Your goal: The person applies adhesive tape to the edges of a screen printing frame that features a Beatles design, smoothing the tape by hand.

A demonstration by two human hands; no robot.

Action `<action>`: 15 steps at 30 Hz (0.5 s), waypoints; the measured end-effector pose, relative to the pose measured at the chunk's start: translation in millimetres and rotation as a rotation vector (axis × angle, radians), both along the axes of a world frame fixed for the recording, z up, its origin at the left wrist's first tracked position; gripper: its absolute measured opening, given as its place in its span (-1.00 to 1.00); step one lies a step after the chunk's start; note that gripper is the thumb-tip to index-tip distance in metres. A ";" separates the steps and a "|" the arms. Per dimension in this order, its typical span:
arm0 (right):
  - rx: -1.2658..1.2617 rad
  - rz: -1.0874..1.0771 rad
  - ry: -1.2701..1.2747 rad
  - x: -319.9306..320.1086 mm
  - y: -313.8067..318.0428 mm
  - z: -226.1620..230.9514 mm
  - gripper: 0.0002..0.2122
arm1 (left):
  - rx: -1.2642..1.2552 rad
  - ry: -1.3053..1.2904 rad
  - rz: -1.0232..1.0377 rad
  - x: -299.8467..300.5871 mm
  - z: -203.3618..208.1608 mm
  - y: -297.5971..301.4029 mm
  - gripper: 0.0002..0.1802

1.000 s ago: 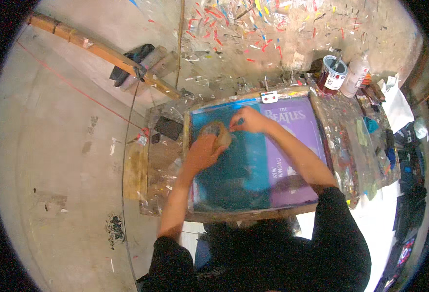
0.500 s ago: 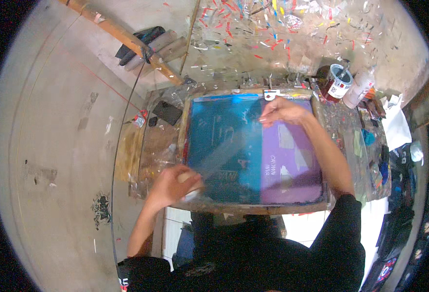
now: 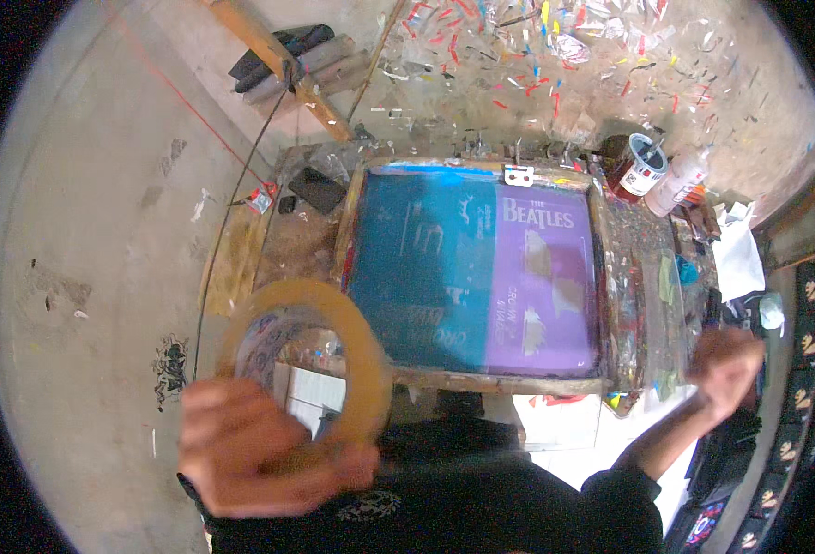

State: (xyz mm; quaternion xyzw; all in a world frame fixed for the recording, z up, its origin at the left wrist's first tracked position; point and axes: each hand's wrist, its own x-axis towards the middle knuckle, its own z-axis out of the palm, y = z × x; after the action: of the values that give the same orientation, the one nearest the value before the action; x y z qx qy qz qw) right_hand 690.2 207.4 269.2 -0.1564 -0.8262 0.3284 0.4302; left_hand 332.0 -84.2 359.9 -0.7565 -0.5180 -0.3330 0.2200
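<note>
My left hand (image 3: pixel 250 452) is raised close to me at the lower left, its fingers closed on a roll of tape (image 3: pixel 366 346) with a yellowish-brown edge. A faint see-through strip runs from the roll across my black shirt toward the right; its far end is blurred. My right hand (image 3: pixel 729 369) is closed, out beyond the table's right side, and what its fingers hold is too smeared to make out. Between the hands lies a wooden-framed printing screen (image 3: pixel 416 286), teal on the left and purple on the right, with pale lettering and shapes.
Past the screen's far right corner stand an open paint can (image 3: pixel 643 171) and a pale plastic bottle (image 3: pixel 680 182). A dark flat block (image 3: pixel 319 190) lies left of the frame. White cloth or paper (image 3: pixel 738 254) hangs at the right. A wooden beam (image 3: pixel 269 55) slants across the upper left.
My left hand has come nearer with the tape roll. My right hand has swung from over the screen out to the right, uncovering the purple half. The strip no longer crosses the screen.
</note>
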 end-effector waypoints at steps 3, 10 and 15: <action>0.172 -0.036 0.145 52.5 -31.3 1.0 -0.77 | 0.043 0.109 -0.149 7.0 18.1 -19.0 -0.75; 0.381 -0.177 0.371 129.7 -60.9 -37.9 -0.64 | -0.016 0.140 -0.206 2.2 25.8 -48.8 -0.70; -0.007 -0.337 0.413 71.0 -51.8 -110.1 -0.77 | -0.104 0.179 -0.212 4.6 41.8 -47.8 -0.72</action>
State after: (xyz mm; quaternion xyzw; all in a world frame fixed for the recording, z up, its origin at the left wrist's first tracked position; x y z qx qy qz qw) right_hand 761.2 155.6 159.2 -0.2227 -0.6820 0.2801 0.6378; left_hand 336.6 -132.0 401.6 -0.8442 -0.4299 -0.2582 0.1894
